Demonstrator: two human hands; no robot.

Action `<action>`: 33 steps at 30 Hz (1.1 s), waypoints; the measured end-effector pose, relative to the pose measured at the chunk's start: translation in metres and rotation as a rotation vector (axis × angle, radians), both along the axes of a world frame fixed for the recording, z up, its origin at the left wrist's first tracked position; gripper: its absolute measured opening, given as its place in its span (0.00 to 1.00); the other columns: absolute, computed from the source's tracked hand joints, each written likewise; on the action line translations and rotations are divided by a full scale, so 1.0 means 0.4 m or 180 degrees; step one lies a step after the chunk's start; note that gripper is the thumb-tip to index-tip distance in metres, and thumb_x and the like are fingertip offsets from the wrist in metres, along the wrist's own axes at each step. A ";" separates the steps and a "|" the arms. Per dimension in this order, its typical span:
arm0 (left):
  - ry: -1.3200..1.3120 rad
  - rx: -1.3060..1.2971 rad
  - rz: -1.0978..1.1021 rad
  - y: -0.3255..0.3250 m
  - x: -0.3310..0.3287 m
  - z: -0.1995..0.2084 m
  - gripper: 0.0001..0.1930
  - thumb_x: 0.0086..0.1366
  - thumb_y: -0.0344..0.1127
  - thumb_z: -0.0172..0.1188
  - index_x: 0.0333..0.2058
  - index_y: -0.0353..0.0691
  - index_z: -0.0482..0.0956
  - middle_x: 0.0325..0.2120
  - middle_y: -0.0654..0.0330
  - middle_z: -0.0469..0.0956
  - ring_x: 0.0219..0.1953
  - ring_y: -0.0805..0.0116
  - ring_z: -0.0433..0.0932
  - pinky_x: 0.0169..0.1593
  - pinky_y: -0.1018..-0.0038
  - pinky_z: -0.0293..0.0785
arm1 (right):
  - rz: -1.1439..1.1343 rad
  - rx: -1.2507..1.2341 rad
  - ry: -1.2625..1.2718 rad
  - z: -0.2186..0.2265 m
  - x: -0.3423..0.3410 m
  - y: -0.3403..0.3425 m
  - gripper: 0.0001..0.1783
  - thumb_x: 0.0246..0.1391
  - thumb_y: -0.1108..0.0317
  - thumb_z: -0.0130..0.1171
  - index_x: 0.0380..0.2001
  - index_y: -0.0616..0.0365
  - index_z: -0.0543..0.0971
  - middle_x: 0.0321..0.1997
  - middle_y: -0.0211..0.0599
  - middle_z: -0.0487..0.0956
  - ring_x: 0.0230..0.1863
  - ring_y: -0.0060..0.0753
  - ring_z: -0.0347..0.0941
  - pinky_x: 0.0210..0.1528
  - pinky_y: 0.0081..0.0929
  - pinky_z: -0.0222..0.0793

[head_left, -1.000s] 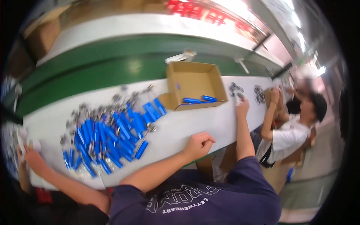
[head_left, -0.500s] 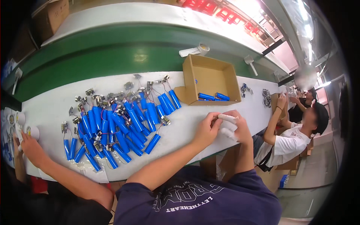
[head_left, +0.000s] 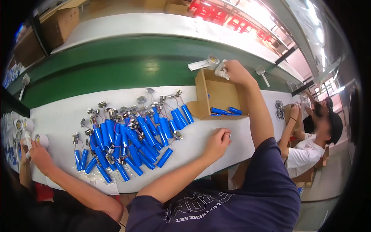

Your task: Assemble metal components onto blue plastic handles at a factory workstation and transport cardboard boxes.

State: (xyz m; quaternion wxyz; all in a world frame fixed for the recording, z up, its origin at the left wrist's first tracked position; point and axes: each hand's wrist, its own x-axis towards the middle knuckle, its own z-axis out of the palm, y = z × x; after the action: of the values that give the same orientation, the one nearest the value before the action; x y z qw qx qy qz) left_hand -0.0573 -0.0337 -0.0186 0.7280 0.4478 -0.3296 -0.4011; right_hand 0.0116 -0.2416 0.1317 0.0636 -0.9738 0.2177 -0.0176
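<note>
The one fisheye view looks down from head height, close above the shirt [head_left: 247,201] at six o'clock, facing across the desk [head_left: 189,143] toward the green panel [head_left: 127,58] at twelve.

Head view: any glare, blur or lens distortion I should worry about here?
Head view: strip lights at upper right blow out to white; a pale reflection sits on the green panel, whose edges bow with the fisheye; blue cylindrical batteries read fairly crisp, as does the left hand; the picture's corners fall to black.
</note>
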 end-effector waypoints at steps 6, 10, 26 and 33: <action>-0.0736 0.0160 0.0017 0.000 -0.009 -0.038 0.10 0.61 0.26 0.43 0.38 0.32 0.70 0.32 0.54 0.67 0.26 0.69 0.76 0.31 0.75 0.72 | -0.0264 0.1013 0.1806 -0.028 0.064 0.097 0.13 0.39 0.70 0.57 0.31 0.63 0.74 0.26 0.40 0.78 0.26 0.34 0.75 0.22 0.26 0.69; -0.0234 0.0429 -0.0242 0.009 -0.001 -0.004 0.08 0.61 0.27 0.41 0.36 0.34 0.68 0.32 0.57 0.67 0.24 0.70 0.74 0.29 0.76 0.70 | 0.0617 0.0033 0.0766 -0.121 -0.018 0.080 0.10 0.42 0.73 0.52 0.32 0.59 0.73 0.29 0.46 0.76 0.31 0.51 0.71 0.32 0.39 0.65; -0.0352 0.0003 -0.0430 0.014 0.043 0.045 0.13 0.59 0.32 0.53 0.43 0.36 0.71 0.21 0.67 0.69 0.22 0.83 0.64 0.25 0.83 0.62 | -0.0602 0.2228 -0.1090 -0.210 -0.517 0.306 0.13 0.45 0.61 0.58 0.17 0.60 0.73 0.16 0.38 0.69 0.18 0.31 0.62 0.22 0.28 0.59; -0.1391 0.0200 -0.0957 0.021 0.051 0.029 0.07 0.59 0.29 0.52 0.34 0.34 0.75 0.23 0.60 0.75 0.25 0.78 0.71 0.29 0.80 0.67 | -0.0701 0.0789 -0.1404 -0.217 -0.535 0.349 0.15 0.43 0.61 0.59 0.27 0.63 0.74 0.23 0.43 0.71 0.29 0.40 0.68 0.30 0.26 0.63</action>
State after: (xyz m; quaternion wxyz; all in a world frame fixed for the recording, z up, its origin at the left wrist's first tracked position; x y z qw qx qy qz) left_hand -0.0369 -0.0251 -0.0070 0.5575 0.4921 -0.5292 -0.4086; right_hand -0.2025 -0.1019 0.0451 0.2259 -0.9017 0.3036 -0.2092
